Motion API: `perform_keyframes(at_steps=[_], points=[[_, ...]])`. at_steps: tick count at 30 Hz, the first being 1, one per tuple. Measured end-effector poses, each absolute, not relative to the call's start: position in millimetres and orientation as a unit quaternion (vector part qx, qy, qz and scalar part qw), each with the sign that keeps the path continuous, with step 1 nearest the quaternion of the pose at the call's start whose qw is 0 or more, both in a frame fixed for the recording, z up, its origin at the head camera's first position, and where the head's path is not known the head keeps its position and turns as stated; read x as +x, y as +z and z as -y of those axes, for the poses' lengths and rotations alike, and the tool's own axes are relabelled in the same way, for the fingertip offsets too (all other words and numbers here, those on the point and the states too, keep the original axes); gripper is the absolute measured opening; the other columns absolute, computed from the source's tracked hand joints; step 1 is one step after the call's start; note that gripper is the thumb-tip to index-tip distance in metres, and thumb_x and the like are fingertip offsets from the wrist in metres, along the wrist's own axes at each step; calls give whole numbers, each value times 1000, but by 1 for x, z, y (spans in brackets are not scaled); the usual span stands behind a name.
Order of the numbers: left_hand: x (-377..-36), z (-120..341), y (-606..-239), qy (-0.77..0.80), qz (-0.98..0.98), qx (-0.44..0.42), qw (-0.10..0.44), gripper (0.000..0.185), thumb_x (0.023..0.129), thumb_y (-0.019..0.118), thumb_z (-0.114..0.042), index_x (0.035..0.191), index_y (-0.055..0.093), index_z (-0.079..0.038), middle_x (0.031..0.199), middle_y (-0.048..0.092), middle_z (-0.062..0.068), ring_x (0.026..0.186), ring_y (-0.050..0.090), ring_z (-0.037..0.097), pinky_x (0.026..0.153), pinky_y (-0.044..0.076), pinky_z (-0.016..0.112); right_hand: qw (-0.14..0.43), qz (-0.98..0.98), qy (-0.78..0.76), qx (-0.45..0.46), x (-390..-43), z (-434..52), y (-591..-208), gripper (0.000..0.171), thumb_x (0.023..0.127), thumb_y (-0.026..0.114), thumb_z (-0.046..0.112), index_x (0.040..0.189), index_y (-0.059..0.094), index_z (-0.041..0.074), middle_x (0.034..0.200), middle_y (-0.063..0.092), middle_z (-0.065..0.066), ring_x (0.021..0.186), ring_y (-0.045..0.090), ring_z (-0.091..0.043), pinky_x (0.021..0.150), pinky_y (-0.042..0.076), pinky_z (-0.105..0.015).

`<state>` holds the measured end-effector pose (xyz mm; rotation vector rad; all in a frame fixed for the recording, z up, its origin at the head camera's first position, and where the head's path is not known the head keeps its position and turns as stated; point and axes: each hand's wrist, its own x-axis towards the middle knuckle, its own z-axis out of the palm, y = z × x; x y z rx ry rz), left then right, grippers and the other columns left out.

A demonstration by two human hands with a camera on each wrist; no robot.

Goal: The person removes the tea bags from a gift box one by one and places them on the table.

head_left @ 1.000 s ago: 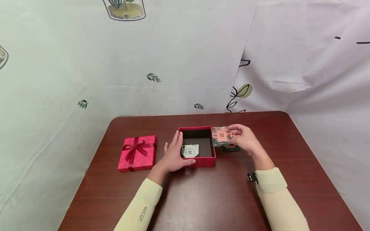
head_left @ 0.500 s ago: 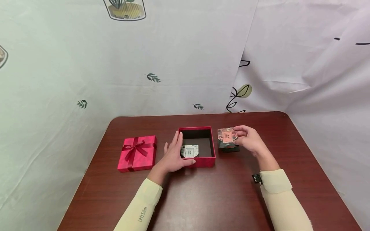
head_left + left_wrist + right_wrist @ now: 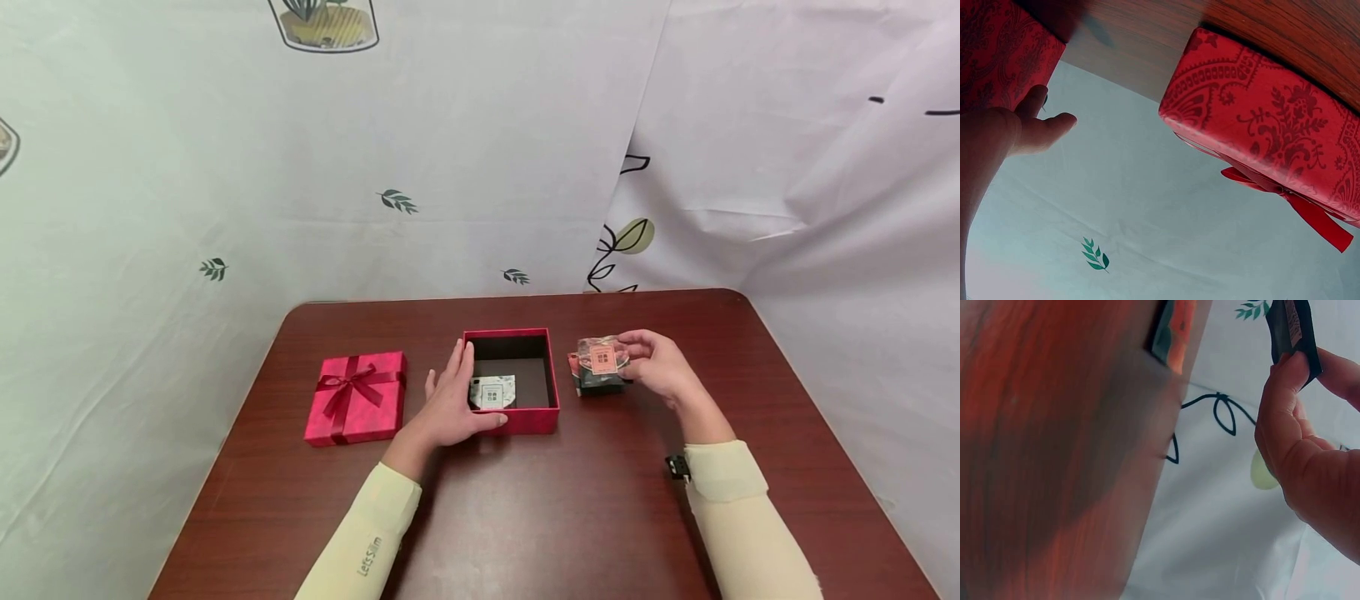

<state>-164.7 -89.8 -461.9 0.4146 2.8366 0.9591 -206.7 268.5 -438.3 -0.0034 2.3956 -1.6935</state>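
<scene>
My right hand [image 3: 655, 364] pinches the right edge of a tea packet [image 3: 600, 358] with an orange label and dark lower part. That packet is held above another dark-and-orange packet [image 3: 573, 365] on the table and hides most of it. In the right wrist view the held packet [image 3: 1294, 331] is seen edge-on between thumb and fingers, apart from the one below. My left hand [image 3: 448, 410] rests against the red open box [image 3: 536, 421], fingers along its left wall and thumb at its front. Inside the box, a white-labelled packet [image 3: 492, 392] lies at the front left.
Left of the box lies a red gift-box lid [image 3: 356, 400] with a ribbon bow. The brown wooden table [image 3: 525, 508] has its far edge close to a white printed cloth backdrop [image 3: 465, 150].
My right hand has carried the tea packet rightward, away from the box's right wall to above the packet on the table. The left hand and box have stayed put.
</scene>
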Motion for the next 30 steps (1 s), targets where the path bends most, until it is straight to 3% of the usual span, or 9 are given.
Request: perform_keyframes(at_steps=[6, 30], points=[[-165, 90, -462, 318, -936, 139, 55, 126, 73, 81, -58, 162, 4, -12, 167, -4, -1, 150, 7, 18, 113, 1, 60, 105, -815, -570, 12, -207, -276, -443, 59, 82, 65, -14, 138, 46, -7, 126, 56, -28, 100, 57, -30, 72, 54, -28], [-165, 89, -461, 315, -938, 131, 61, 126, 71, 83, -56, 162, 5, -14, 167, -2, -2, 149, 10, 20, 113, 3, 61, 91, -825, -557, 35, -204, -304, -454, 61, 83, 65, -13, 140, 44, -8, 126, 54, -29, 100, 55, -29, 70, 53, -26]])
